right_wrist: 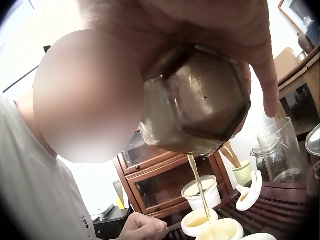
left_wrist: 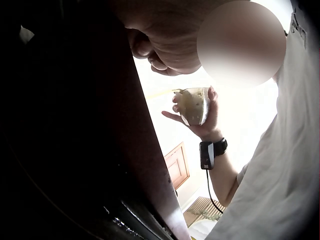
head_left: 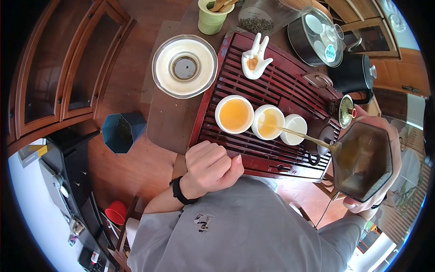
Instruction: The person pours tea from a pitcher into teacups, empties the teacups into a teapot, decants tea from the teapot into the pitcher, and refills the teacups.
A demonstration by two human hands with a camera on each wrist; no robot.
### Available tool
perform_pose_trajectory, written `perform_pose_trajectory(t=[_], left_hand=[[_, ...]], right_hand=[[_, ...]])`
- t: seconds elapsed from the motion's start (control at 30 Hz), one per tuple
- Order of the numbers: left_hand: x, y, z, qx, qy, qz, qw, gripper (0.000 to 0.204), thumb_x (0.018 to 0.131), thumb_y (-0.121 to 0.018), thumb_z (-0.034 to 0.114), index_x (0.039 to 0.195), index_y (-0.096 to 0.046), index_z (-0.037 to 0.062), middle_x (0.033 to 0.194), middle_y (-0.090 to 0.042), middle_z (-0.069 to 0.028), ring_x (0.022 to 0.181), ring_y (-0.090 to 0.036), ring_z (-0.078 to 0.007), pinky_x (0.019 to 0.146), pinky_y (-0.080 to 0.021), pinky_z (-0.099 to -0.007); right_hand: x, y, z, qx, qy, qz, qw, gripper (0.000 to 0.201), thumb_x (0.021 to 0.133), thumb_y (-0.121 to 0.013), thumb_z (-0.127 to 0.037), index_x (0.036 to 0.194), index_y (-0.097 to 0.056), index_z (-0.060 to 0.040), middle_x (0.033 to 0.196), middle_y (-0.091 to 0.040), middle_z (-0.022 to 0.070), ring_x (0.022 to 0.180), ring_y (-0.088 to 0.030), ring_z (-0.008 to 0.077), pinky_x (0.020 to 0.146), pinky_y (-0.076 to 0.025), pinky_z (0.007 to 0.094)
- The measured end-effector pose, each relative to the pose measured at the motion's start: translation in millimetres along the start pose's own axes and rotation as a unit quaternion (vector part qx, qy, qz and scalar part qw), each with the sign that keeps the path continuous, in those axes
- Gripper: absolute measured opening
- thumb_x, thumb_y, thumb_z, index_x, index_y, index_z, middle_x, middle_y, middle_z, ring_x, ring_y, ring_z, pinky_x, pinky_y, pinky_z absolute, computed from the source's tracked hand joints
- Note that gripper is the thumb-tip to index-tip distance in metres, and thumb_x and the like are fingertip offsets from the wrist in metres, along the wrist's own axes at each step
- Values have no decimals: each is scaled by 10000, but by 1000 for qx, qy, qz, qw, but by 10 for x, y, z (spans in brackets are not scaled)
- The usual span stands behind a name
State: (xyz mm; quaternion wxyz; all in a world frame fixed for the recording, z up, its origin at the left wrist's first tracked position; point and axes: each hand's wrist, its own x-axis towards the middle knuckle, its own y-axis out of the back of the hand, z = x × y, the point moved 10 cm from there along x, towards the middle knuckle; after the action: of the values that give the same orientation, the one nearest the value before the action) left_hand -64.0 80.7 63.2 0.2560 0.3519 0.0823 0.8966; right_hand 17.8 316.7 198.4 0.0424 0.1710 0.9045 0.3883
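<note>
My right hand (head_left: pixel 395 152) grips a hexagonal glass tea pitcher (head_left: pixel 362 163), tipped over the right side of the slatted tea tray (head_left: pixel 205 106). From its lip a thin stream of amber tea (head_left: pixel 312 138) runs into the middle white cup (head_left: pixel 259 134), passing above the right cup (head_left: pixel 294 121), which shows no tea. Amber tea also fills the left cup (head_left: pixel 230 131). In the right wrist view the stream (right_wrist: pixel 196 175) drops into that same middle cup. Near the tray's front edge my left hand (head_left: pixel 208 167) is curled with nothing in it.
A white hand-shaped ornament (head_left: pixel 256 68) stands on the tray. Left of the tray is a white bowl-like vessel (head_left: pixel 163 72); behind, a green pot (head_left: pixel 212 21) with wooden tools. A black kettle (head_left: pixel 355 72), lidded pot (head_left: pixel 312 56) and small lidded teapot (head_left: pixel 334 109) stand at right.
</note>
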Motion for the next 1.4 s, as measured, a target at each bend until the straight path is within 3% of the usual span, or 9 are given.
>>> perform_pose_trajectory(t=[0.03,0.17,0.23,0.43,0.6,0.8,0.93,1.1,1.4], left_hand=[[3,-3,1,0,0,-1,1000,380,695,-687,-31,544,-353,71,528,-342,-40,424,-301,-217,429,-231,-325],[-2,3,-1,-1,0,2,1000,380,689,-689,-30,543,-352,71,529,-343,-40,424,-302,-218,428,-233,-326],[0,2,2,0,-3,3,1000,378,684,-690,-30,544,-353,70,530,-342,-41,424,-302,-219,428,-234,-326],[-2,2,1,1,-1,4,1000,381,694,-687,-28,546,-350,71,529,-335,-42,424,-295,-219,429,-225,-328],[-7,2,-3,0,0,3,1000,387,703,-685,-25,548,-344,71,527,-330,-42,424,-289,-218,431,-217,-328],[-14,-1,-7,-4,3,4,1000,386,715,-679,-26,550,-343,71,528,-334,-43,424,-291,-218,433,-219,-328],[-20,-5,-9,-5,3,0,1000,381,727,-677,-23,555,-351,70,533,-343,-46,425,-300,-223,435,-226,-331],[-15,-5,0,5,-7,-14,1000,376,714,-701,-11,548,-380,91,533,-347,-32,432,-343,-204,432,-256,-325],[-26,-14,-14,4,-2,-14,1000,372,705,-688,-23,550,-369,87,533,-333,-34,429,-322,-210,435,-240,-332]], right_hand=[[9,-4,-54,-13,30,-11,999,1166,382,-916,-665,1243,-563,38,1002,-652,107,980,-678,273,1156,-364,560],[-21,-7,-69,-19,17,-9,1000,1185,362,-938,-621,1263,-555,47,1043,-654,129,1024,-668,282,1141,-380,517],[-17,-27,-34,14,-25,2,1000,1128,342,-981,-391,1278,-555,74,1166,-658,175,1105,-660,251,1002,-470,353],[52,-371,-39,-38,25,-153,987,1112,428,-972,-306,1355,-483,65,1183,-648,167,1083,-660,238,980,-495,356],[29,-502,117,36,23,-149,988,1100,517,-1002,-273,1402,-441,61,1259,-622,176,1148,-636,240,1013,-482,369],[-122,-445,319,127,-8,-124,984,1142,544,-1019,-272,1436,-379,46,1323,-577,168,1212,-597,241,1056,-460,389],[-194,-353,370,83,-16,-127,988,1152,542,-1024,-294,1433,-376,40,1315,-579,164,1210,-596,240,1048,-469,395],[-322,-268,564,127,-66,-81,986,1143,549,-1020,-296,1438,-375,21,1323,-574,163,1214,-591,236,1054,-463,392],[-386,-292,585,60,-51,-109,991,1089,554,-1005,-247,1424,-412,33,1312,-599,177,1207,-606,249,1060,-459,390]])
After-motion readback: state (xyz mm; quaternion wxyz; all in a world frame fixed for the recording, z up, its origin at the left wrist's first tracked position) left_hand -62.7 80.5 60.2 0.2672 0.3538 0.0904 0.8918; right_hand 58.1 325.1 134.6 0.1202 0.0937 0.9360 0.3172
